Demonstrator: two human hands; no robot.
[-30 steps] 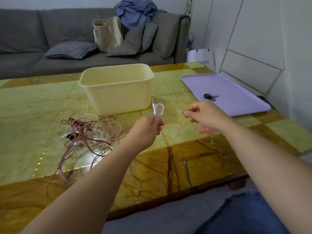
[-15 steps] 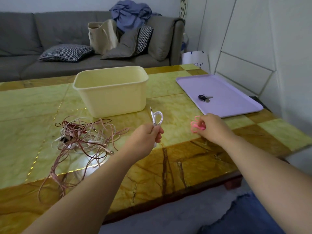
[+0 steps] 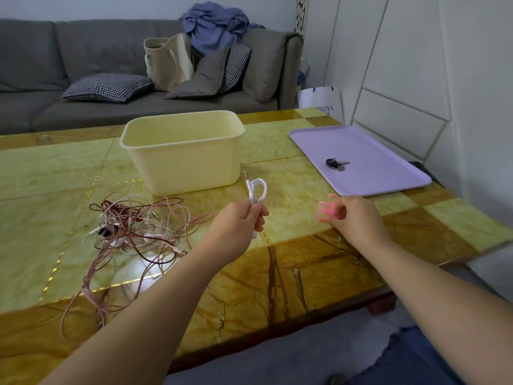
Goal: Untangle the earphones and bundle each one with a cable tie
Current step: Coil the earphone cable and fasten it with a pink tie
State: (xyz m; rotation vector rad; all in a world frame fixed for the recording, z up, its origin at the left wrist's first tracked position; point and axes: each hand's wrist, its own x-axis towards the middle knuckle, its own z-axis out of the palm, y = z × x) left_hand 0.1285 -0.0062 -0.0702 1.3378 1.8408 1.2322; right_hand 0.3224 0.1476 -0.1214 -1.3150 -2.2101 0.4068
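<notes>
My left hand (image 3: 241, 222) grips a coiled white earphone (image 3: 256, 191) above the table, its loop and jack plug sticking up out of the fist. My right hand (image 3: 356, 220) pinches a small bunch of pink cable ties (image 3: 327, 210) just in front of the purple tray. A tangle of pink, white and dark red earphone cables (image 3: 133, 229) lies on the table to the left of my left hand, one pink strand trailing toward the near edge.
A cream plastic bin (image 3: 183, 151) stands behind the tangle. The purple tray (image 3: 361, 145) at the right holds a key bunch (image 3: 336, 163). The green and brown marble table (image 3: 291, 262) ends near my lap. A grey sofa with cushions sits behind.
My right hand drew back toward me and now holds the pink cable ties up in view. My left hand stayed in place with the white earphone.
</notes>
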